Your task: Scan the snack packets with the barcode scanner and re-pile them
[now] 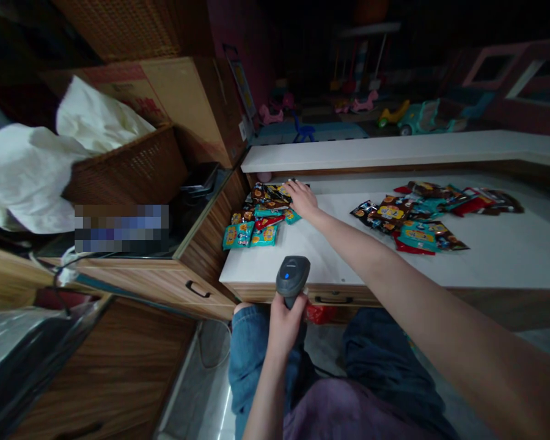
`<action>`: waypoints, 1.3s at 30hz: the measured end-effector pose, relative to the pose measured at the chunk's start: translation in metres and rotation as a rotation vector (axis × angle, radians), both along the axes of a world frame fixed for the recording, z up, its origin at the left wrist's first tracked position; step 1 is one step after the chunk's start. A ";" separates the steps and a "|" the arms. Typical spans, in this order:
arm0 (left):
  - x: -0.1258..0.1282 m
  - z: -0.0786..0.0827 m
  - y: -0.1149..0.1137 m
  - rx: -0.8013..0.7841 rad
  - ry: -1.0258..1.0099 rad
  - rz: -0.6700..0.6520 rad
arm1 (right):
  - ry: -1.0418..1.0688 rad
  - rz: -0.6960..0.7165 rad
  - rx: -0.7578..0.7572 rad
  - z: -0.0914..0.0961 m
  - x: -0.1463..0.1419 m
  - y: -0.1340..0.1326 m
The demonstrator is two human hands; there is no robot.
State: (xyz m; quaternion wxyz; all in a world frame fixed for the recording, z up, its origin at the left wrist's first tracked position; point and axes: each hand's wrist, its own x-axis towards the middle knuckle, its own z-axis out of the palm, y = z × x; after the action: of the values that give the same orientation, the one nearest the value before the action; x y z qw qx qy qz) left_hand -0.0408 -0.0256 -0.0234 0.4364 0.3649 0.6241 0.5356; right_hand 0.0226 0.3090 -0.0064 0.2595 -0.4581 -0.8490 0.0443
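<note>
A dark grey handheld barcode scanner (293,275) with a small blue light stands upright in my left hand (285,324), whose fingers wrap round its handle above my lap. My right hand (302,198) reaches across the white counter to the left pile of snack packets (263,223). Its fingers are stretched out over a dark brown packet (275,194) at the back of that pile; whether they grip it I cannot make out. Teal, red and brown packets lie in front. Farther right on the counter spreads a second heap of similar packets (417,214).
A raised white ledge (394,150) runs behind the counter (321,256). At the left are a wicker basket (132,171) with white plastic bags (32,171), and a cardboard box (187,104). A drawer handle (333,300) and something red (321,313) show below the counter's front edge.
</note>
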 end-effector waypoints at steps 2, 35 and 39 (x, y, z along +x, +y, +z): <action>-0.001 0.000 0.000 0.004 0.011 0.006 | -0.023 -0.014 0.001 0.000 -0.002 0.004; 0.031 0.002 0.001 0.011 0.174 -0.115 | 1.691 0.069 -0.761 -0.092 0.131 -0.141; 0.031 0.003 0.002 0.005 0.176 -0.120 | 1.699 0.063 -0.760 -0.093 0.130 -0.140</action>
State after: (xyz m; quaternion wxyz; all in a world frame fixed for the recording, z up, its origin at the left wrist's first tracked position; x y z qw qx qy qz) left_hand -0.0100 -0.0240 -0.0208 0.4102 0.4486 0.6357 0.4758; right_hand 0.1530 0.1693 -0.0993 0.6251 -0.3031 -0.3149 0.6467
